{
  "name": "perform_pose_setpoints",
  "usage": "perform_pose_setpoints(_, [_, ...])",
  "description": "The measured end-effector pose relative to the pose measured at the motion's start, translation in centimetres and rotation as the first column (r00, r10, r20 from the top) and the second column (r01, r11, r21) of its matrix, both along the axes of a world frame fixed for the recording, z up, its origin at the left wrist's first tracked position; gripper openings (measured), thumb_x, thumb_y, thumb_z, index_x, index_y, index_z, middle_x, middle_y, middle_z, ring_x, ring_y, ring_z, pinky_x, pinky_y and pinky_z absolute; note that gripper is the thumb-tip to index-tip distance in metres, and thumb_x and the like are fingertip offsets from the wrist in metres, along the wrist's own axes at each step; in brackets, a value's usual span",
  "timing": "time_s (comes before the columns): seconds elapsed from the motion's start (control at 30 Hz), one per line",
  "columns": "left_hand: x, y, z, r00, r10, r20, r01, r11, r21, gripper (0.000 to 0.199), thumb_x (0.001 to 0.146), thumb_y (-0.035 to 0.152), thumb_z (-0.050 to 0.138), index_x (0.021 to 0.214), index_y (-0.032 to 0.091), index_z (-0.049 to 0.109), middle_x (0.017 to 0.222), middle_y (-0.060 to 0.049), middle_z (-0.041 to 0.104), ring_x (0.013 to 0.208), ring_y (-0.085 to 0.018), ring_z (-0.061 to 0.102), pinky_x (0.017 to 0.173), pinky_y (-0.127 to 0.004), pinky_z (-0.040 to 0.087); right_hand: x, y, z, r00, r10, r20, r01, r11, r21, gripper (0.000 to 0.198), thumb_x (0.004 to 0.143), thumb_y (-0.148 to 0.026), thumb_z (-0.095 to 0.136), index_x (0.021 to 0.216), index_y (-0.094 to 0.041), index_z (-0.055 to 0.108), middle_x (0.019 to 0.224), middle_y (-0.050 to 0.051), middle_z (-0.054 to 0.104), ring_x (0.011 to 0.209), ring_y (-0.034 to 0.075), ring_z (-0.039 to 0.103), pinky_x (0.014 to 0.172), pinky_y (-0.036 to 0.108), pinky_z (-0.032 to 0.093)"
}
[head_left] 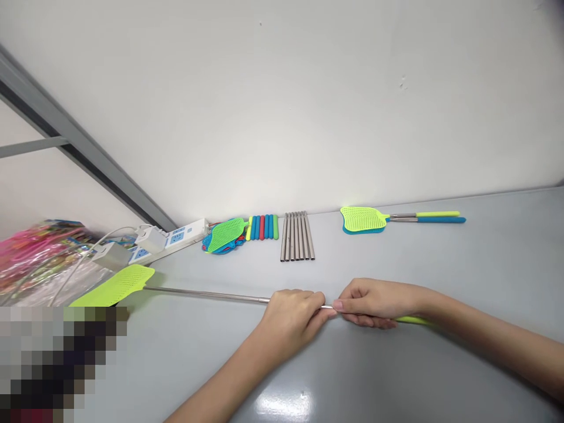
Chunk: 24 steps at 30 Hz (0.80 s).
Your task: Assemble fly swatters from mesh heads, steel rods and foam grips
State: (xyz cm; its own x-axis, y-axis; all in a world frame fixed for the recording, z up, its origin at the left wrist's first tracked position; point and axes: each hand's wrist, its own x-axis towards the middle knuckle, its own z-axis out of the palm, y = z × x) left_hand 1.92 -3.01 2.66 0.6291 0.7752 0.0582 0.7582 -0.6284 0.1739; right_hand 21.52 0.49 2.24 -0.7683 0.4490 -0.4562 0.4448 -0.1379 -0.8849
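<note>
A fly swatter lies across the front of the table, its yellow-green mesh head [121,285] at the left and its telescopic metal rod [207,294] drawn out long. My left hand [293,317] is wrapped round the rod. Close beside it, my right hand [370,302] grips the swatter near its yellow-green handle [414,321], which shows under the wrist. A short stretch of bare rod is visible between the two hands. The exact join of rod and handle is hidden by my right fingers.
Along the wall lie loose mesh heads [225,236], coloured handle sleeves [262,227], a row of metal rods [297,236] and two whole fly swatters [363,219]. At the left are a power strip [187,233] with plugged-in adapters and packed plastic bags [39,252]. A blurred patch covers the lower left.
</note>
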Motion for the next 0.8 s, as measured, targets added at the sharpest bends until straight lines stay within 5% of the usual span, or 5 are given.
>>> perform_pose_setpoints(0.8, [0.12,0.34,-0.73,0.993,0.114,0.012,-0.115,0.989,0.093,0.049,0.082,0.056,0.030,0.054,0.017,0.044,0.047,0.003,0.050,0.045,-0.009,0.042,0.046,-0.023,0.014,0.24,0.02,0.00,0.998,0.003,-0.069,-0.007,0.999,-0.044,0.045,0.080,-0.053,0.042,0.057,-0.015,0.043,0.047,-0.007,0.037,0.034,0.002,0.029,0.029,0.014,0.023])
